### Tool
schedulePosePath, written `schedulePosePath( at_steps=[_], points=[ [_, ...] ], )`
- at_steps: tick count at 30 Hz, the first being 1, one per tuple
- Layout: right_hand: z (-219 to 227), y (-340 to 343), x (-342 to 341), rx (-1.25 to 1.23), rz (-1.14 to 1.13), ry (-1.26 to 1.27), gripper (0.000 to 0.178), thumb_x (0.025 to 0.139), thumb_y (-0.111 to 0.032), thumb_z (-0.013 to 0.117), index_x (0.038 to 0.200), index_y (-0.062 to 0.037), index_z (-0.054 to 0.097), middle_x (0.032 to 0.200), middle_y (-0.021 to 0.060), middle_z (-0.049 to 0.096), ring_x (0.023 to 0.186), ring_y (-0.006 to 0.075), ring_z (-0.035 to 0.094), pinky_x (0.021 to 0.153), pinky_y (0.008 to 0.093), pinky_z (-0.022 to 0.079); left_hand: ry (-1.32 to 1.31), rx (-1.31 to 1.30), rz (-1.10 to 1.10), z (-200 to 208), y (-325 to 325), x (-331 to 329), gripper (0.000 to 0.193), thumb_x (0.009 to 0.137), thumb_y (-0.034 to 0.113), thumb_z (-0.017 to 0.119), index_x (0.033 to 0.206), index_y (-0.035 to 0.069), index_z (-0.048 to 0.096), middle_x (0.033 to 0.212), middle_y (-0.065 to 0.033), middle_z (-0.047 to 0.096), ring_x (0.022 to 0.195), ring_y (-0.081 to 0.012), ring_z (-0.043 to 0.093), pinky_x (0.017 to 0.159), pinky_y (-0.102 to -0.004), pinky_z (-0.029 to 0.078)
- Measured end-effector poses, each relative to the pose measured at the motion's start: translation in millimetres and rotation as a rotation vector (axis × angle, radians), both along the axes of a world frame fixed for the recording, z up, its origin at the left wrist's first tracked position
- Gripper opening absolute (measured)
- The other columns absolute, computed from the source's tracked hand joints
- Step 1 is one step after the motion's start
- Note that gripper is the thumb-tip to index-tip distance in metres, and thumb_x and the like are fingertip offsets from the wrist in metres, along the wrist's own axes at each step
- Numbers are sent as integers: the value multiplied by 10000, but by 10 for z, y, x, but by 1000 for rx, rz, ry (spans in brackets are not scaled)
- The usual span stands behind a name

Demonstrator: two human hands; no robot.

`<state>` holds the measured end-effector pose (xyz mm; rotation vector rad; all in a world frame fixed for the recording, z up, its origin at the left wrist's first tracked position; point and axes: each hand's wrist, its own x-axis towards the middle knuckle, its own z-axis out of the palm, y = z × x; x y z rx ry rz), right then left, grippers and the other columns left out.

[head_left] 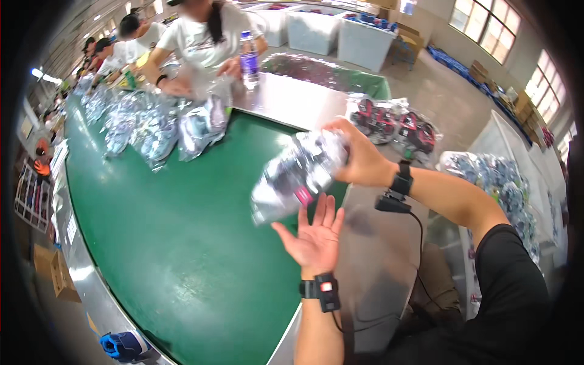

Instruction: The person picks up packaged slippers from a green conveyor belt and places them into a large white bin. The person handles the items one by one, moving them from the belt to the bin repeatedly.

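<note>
Right hand: fingers gripping one end of clear-bagged shoes | Left hand: palm up, fingers spread, just below; contact cannot be determined | Clear-bagged shoes: tilted, aloft above green conveyor belt

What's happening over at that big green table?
A person's right hand grips one end of a shiny clear bag above the green table; what's inside is blurry. The left hand is open, palm up, close by; I can't tell if it touches. More bags lie at the far side, near a co-worker.
</note>
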<state>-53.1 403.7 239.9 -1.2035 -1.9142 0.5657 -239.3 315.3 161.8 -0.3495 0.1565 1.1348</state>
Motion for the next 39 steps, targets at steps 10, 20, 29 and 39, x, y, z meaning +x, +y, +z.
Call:
schedulePosePath(
  at_steps=[10,20,29,39],
  points=[
    [392,-1790,597,614,-77,-399,493,767,-154,829,1177,-79,567,1322,185,537,1178,371,614,986,426,523,178,375,-277,59,-384,531,715,966,517,539,1497,52,432,1441,-160,549,1276,-338,559,1097,-503,442],
    [485,-2474,741,-28,-111,-130,509,826,-275,779,1193,-27,528,1168,148,584,1068,293,593,920,389,500,220,521,-219,-65,-442,541,672,940,450,583,1453,29,476,1414,-170,574,1274,-342,569,1101,-507,447],
    [432,-2527,747,-525,-306,139,621,892,-142,721,1409,17,415,1056,116,652,908,139,627,777,293,520,374,659,-333,101,-554,569,762,861,309,753,1436,-58,413,1333,-210,595,1194,-324,631,1024,-473,531],
    [278,-2655,893,-498,-236,281,602,863,55,491,1451,54,363,1136,137,695,951,108,632,834,277,513,391,709,-411,37,-548,655,731,843,301,771,1368,-91,446,1236,-205,627,1089,-285,672,944,-420,571]
  ],
)
